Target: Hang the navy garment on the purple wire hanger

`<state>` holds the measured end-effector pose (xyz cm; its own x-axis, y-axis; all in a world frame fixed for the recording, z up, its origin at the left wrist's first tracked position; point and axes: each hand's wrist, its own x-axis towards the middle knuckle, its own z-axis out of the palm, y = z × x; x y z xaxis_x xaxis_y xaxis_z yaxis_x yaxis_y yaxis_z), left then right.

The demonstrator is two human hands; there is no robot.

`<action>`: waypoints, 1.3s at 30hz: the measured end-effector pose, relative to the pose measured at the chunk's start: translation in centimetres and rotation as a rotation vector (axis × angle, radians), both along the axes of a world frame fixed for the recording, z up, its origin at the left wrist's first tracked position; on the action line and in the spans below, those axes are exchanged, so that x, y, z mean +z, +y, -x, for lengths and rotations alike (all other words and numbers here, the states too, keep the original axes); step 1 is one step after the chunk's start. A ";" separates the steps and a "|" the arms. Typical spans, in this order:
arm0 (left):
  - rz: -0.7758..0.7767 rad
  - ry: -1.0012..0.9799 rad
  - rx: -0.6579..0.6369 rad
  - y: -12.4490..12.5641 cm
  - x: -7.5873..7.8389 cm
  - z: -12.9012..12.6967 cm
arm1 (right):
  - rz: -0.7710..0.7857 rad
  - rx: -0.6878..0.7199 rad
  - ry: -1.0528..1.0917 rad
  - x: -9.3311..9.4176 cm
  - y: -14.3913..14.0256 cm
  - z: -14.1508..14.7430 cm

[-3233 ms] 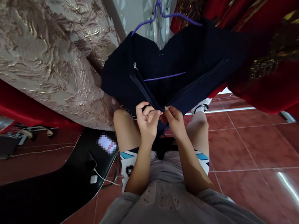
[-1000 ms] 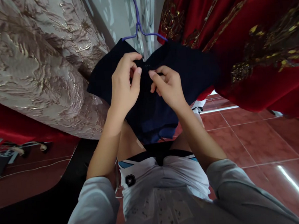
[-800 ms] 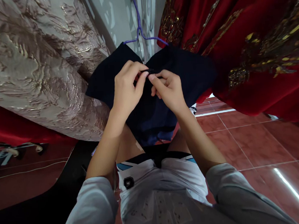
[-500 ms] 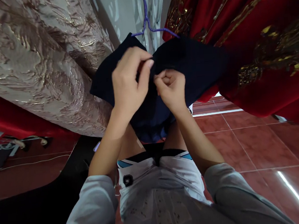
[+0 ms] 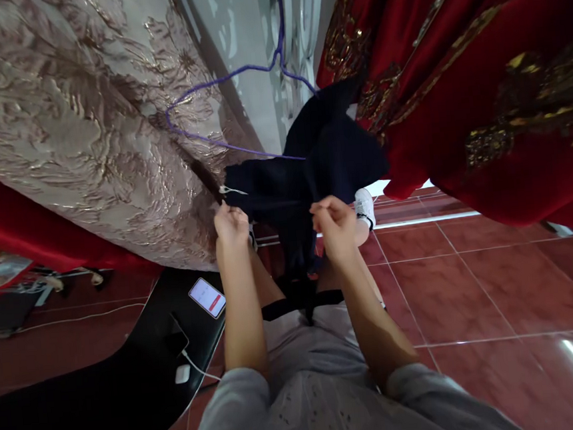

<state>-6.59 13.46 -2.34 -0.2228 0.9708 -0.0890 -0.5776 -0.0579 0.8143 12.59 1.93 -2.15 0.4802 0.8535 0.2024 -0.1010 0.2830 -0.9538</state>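
A dark navy garment (image 5: 312, 166) hangs half off a purple wire hanger (image 5: 216, 100). The hanger's left arm and bottom bar are bare, while its right end is still under the cloth. My left hand (image 5: 231, 225) is closed on the garment's lower left edge. Gripping the lower middle of the cloth, my right hand (image 5: 336, 223) is level with the left one. Both hands are in front of my knees.
A cream and gold embroidered dress (image 5: 82, 119) hangs on the left, red and gold robes (image 5: 476, 91) on the right. On the black seat (image 5: 101, 385) at the lower left lie a lit phone (image 5: 207, 297) and a charger cable (image 5: 189, 364). Red floor tiles (image 5: 474, 292) spread to the right.
My hands have dropped from the garment's neck to its lower edge and pulled it down. The cloth has slid off the hanger's left arm, which is now bare.
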 end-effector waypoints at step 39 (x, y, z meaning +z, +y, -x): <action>-0.896 1.228 -0.145 2.2 13.6 3.7 | -0.126 0.146 -0.579 6.1 4.9 -8.4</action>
